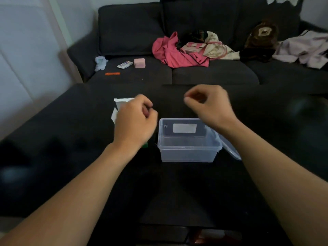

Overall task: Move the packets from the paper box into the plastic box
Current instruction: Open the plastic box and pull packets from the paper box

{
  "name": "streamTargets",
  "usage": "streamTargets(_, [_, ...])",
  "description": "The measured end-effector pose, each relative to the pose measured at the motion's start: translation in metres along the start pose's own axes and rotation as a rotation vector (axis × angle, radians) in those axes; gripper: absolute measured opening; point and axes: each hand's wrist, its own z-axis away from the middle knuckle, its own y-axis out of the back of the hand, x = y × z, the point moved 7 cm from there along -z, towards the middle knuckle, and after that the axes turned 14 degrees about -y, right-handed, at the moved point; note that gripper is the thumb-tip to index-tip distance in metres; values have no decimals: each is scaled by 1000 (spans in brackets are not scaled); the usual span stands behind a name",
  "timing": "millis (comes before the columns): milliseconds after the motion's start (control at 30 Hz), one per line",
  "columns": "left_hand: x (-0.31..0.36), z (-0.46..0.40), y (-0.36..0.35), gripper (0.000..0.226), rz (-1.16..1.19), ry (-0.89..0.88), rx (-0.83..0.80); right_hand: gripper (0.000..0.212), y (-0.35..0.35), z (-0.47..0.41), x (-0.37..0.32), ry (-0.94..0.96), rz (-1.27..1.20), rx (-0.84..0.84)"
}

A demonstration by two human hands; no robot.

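A clear plastic box (188,153) stands open in the middle of the dark table, and I see no packets in it. Its lid (230,148) leans against its right side. The paper box (118,107) lies to the left of it, mostly hidden behind my left hand (134,121); only white flaps and a green corner show. My left hand hovers over the paper box with fingers curled, holding nothing I can see. My right hand (207,105) hangs above the far right corner of the plastic box, fingers loosely curled and empty. Both hands are blurred.
The dark table (71,148) reaches to a dark sofa (213,73) behind. On the sofa lie pink clothes (170,52), a pink block (139,63), a small carton (124,65), an orange packet (112,74) and a brown bag (262,36).
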Motion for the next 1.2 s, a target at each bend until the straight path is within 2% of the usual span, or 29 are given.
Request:
streamTargets(67, [-21, 1, 28, 10, 4, 104, 159, 25, -33, 19, -38, 128, 1, -214])
streamTargets(100, [-35, 3, 36, 13, -8, 164, 180, 30, -49, 27, -51, 188, 31, -276])
streamTargets(167, [-64, 14, 39, 27, -64, 304, 73, 33, -82, 36, -67, 286, 136, -338])
streamTargets(267, [-87, 33, 23, 42, -74, 449, -179, 26, -117, 31, -70, 290, 278, -313])
streamTargets(400, [-84, 33, 21, 33, -111, 367, -230, 19, -131, 12, -62, 174, 428, -181])
streamTargets(567, [-79, 27, 13, 33, -65, 283, -336, 2, -133, 0, -64, 109, 428, -190])
streamTargets(667, [-71, 28, 6, 21, -44, 224, -395, 16, -140, -5, -62, 111, 487, -242])
streamTargets(800, [-70, 27, 4, 10, -84, 190, -388, 13, -135, -10, -56, 115, 502, -290])
streamTargets(1000, [-68, 28, 3, 11, -94, 190, -405, 29, -134, -10, -54, 125, 546, -369])
streamTargets(1200, [-72, 27, 0, 14, -98, 203, -401, 18, -137, -11, -49, 114, 523, -331])
